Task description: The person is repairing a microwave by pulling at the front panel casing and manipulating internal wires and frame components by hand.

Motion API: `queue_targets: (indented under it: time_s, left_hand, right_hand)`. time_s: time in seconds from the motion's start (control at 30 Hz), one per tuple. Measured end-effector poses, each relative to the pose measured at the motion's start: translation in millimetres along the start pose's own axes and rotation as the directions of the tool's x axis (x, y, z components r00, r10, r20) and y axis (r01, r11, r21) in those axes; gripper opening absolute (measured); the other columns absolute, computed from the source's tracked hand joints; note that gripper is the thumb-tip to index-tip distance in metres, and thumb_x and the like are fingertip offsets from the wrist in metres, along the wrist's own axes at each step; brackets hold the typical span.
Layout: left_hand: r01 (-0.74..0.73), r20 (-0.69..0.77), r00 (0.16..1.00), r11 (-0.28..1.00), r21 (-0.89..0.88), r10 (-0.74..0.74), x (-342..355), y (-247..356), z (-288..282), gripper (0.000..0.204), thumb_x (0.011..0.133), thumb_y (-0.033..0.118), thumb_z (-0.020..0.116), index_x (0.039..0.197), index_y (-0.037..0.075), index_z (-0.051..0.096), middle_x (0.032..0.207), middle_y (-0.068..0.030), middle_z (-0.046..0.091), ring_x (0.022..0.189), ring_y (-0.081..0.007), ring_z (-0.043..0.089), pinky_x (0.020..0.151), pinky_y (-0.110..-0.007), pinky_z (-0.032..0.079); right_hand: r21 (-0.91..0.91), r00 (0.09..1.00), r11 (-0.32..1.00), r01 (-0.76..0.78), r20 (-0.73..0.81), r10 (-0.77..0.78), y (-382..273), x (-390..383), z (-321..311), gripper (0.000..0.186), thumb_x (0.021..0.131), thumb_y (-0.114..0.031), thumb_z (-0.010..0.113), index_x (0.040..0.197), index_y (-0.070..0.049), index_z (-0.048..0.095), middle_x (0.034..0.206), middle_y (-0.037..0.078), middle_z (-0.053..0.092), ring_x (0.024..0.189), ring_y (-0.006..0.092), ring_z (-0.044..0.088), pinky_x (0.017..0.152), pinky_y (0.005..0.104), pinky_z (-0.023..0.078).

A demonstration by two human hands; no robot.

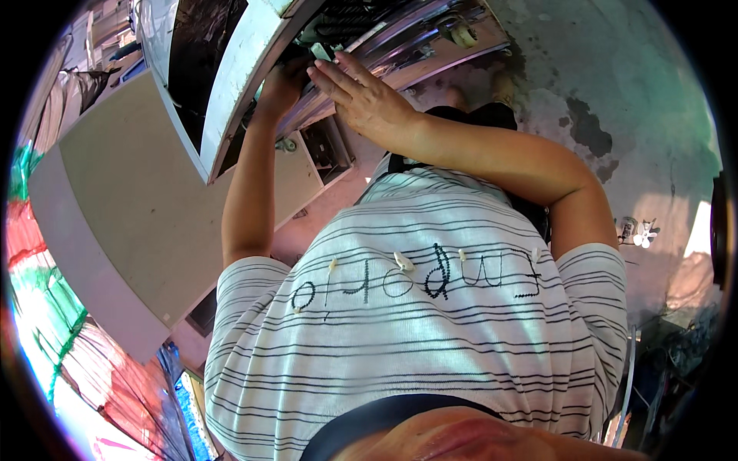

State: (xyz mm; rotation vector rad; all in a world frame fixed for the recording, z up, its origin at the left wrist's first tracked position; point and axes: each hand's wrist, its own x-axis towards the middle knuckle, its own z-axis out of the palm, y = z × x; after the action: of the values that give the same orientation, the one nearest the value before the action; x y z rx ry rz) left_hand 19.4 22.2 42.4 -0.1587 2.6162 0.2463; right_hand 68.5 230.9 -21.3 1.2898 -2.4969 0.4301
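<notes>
My left hand (pixel 283 86) reaches into a dark opening beside a white metal panel (pixel 240 73). Its fingers are lost in shadow, so I cannot see what they touch. My right hand (pixel 367 101) is stretched out over the same opening, palm down, its fingers extended and slightly apart. A small pale piece (pixel 320 51) lies right by the right fingertips; I cannot tell whether they touch it. Beyond the right hand runs a long shiny metal strip (pixel 415 38) on the cabinet-like unit, with a round pale part (pixel 459 32) near its far end.
A large grey-beige panel or cabinet (pixel 131 177) with a pale border stands to my left. An open compartment (pixel 326 146) lies below my hands. Grey concrete floor (pixel 607 69) with dark patches spreads right, where a small white fan-shaped part (pixel 644 234) lies. Colourful sheeting (pixel 115 384) hangs lower left.
</notes>
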Motion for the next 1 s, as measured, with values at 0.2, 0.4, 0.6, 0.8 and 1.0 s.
queue_targets:
  time_s: [0.2, 0.4, 0.6, 0.8, 1.0]
  left_hand:
    - [-0.041, -0.024, 0.999, 0.991, -0.125, 0.038, 6, -13, 9, 0.026, 0.094, 0.017, 0.05, 0.115, 0.005, 0.061, 0.104, -0.0159, 0.067, 0.097, -0.0315, 0.064, 0.083, -0.037, 0.048]
    - [0.078, 0.095, 0.995, 0.912, -0.402, -0.043, 15, -16, 15, 0.024, 0.094, 0.009, 0.046, 0.113, 0.005, 0.061, 0.105, -0.0103, 0.067, 0.098, -0.0216, 0.062, 0.087, -0.034, 0.046]
    - [0.124, 0.127, 0.989, 0.903, -0.411, -0.078, 14, -12, 14, 0.029, 0.092, 0.005, 0.045, 0.113, 0.005, 0.064, 0.107, -0.0087, 0.068, 0.097, -0.017, 0.061, 0.087, -0.032, 0.046]
    - [0.205, 0.098, 0.979, 0.882, -0.425, -0.181, 10, -5, 13, 0.028, 0.091, 0.005, 0.046, 0.112, 0.005, 0.066, 0.104, -0.0098, 0.069, 0.094, -0.0183, 0.063, 0.085, -0.033, 0.047]
    - [0.125, 0.027, 0.992, 0.966, -0.228, -0.123, 6, 2, 9, 0.024, 0.094, 0.013, 0.047, 0.11, 0.006, 0.064, 0.101, -0.0153, 0.068, 0.093, -0.0273, 0.065, 0.082, -0.036, 0.048]
  right_hand:
    - [0.012, 1.0, 1.0, 0.001, 0.028, -0.001, 0, 1, 0, 0.024, 0.084, -0.022, 0.054, 0.098, -0.01, 0.07, 0.152, 0.011, 0.027, 0.143, 0.0301, 0.018, 0.117, 0.0526, 0.01]
    - [0.025, 0.999, 1.0, -0.002, 0.038, 0.001, -2, 2, 0, 0.024, 0.083, -0.021, 0.054, 0.098, -0.01, 0.07, 0.153, 0.012, 0.027, 0.143, 0.0307, 0.018, 0.117, 0.0531, 0.009]
    - [0.026, 0.999, 0.999, -0.022, 0.044, 0.021, -4, 3, -2, 0.025, 0.083, -0.021, 0.054, 0.098, -0.01, 0.069, 0.153, 0.012, 0.027, 0.143, 0.0303, 0.019, 0.117, 0.0526, 0.01]
    - [0.022, 0.999, 0.999, -0.025, 0.031, 0.024, -4, 3, 0, 0.023, 0.083, -0.021, 0.055, 0.097, -0.01, 0.069, 0.153, 0.011, 0.026, 0.143, 0.0294, 0.019, 0.117, 0.0517, 0.01]
    - [0.005, 0.999, 1.0, -0.031, 0.007, 0.031, -2, 1, 1, 0.017, 0.081, -0.019, 0.058, 0.091, -0.011, 0.069, 0.154, 0.01, 0.025, 0.143, 0.0283, 0.018, 0.118, 0.0509, 0.01]
